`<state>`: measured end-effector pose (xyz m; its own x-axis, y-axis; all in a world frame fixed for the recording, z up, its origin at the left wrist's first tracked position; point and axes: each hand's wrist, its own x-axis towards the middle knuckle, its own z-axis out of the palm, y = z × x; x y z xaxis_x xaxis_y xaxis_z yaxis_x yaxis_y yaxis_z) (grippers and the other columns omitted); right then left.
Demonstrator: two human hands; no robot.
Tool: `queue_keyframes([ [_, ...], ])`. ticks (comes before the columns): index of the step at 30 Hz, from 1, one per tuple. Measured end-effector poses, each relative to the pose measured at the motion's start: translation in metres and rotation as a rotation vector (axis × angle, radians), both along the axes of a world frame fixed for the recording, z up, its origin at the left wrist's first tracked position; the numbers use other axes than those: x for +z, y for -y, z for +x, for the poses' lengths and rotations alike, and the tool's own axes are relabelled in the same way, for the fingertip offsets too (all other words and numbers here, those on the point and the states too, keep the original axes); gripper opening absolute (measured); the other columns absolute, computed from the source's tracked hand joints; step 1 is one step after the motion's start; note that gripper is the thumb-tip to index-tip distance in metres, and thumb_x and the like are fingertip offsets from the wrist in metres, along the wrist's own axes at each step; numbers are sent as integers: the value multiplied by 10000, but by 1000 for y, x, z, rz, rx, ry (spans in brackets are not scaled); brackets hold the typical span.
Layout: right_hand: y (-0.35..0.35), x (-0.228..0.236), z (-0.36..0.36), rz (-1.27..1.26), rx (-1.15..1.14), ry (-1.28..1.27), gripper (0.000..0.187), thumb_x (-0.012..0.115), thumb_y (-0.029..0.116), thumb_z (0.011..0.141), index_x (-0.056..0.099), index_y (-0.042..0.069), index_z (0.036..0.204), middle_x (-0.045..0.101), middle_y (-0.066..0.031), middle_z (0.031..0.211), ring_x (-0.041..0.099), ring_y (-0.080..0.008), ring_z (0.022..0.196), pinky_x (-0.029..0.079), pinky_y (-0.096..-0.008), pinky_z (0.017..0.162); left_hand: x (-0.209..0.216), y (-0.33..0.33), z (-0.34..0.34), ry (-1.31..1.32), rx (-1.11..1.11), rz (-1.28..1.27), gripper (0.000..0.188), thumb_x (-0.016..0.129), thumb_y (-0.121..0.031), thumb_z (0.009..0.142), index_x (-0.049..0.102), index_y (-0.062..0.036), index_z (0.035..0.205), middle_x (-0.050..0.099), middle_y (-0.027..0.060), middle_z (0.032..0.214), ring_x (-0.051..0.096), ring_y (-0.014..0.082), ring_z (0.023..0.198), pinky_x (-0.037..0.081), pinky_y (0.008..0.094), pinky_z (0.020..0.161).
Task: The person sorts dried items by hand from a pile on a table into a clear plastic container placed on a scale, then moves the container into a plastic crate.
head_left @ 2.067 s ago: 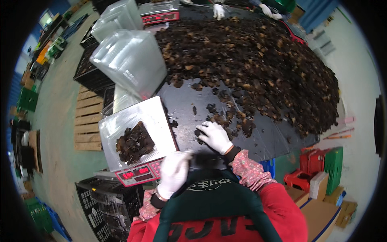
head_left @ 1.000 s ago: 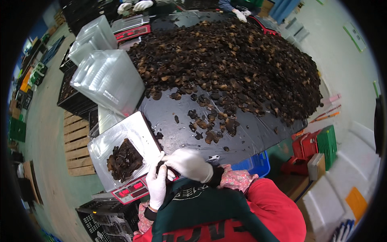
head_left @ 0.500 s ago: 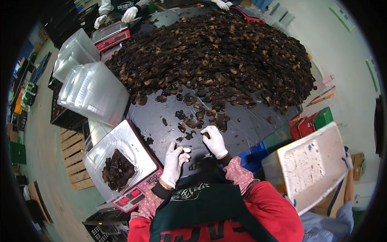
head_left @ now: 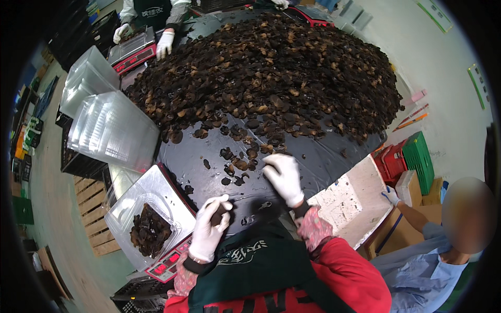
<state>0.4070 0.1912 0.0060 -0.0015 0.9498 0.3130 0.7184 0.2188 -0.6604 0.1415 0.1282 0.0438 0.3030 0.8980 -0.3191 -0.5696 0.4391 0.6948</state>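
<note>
My left hand point(head_left: 209, 229), in a white glove, is curled beside the scale with a small dark piece of wood ear mushroom point(head_left: 221, 212) between its fingers. Over the dark table my right hand point(head_left: 285, 178), also gloved, is blurred and its fingertips are turned away; what they hold is hidden. Loose wood ear mushrooms point(head_left: 240, 164) lie just beyond both hands. On the red-edged scale point(head_left: 183, 211) at left rests a clear plastic tray point(head_left: 176, 225) with a heap of mushrooms point(head_left: 150, 230) in it.
A large mushroom pile point(head_left: 271, 78) covers the far table. Stacked clear trays point(head_left: 112, 128) stand at left. Across the table a person's gloved hand point(head_left: 165, 44) is near another scale point(head_left: 136, 57). At right, a person in blue holds a white foam box point(head_left: 360, 195) against the table edge.
My left hand has moved left, closer to the scale. My right hand has lifted and shifted slightly right. The foam box has come closer on the right, with its bearer.
</note>
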Motion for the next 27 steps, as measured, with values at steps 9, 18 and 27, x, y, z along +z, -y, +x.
queue_keyframes([
  [9,-27,-44,32,-10,-258,294,246,731,201,762,696,122,992,657,-55,1020,552,-278,1031,407,-412,889,28,34,-166,-1659,833,581,169,598,-6,930,643,-3,1093,629,101,1046,580,176,900,464,259,805],
  [18,-3,28,-26,-427,163,-730,339,658,61,877,618,18,1211,616,-36,1078,566,-108,993,430,-253,912,23,41,-165,-2066,472,571,433,584,-142,922,537,-53,1344,498,188,1361,448,348,1254,313,437,1075],
  [27,24,70,-89,-79,448,-200,371,670,26,805,662,74,1173,652,-101,977,625,-262,917,495,-331,833,53,2,-22,-1154,337,933,186,702,-25,832,672,-16,1016,651,72,897,632,217,749,514,311,705],
])
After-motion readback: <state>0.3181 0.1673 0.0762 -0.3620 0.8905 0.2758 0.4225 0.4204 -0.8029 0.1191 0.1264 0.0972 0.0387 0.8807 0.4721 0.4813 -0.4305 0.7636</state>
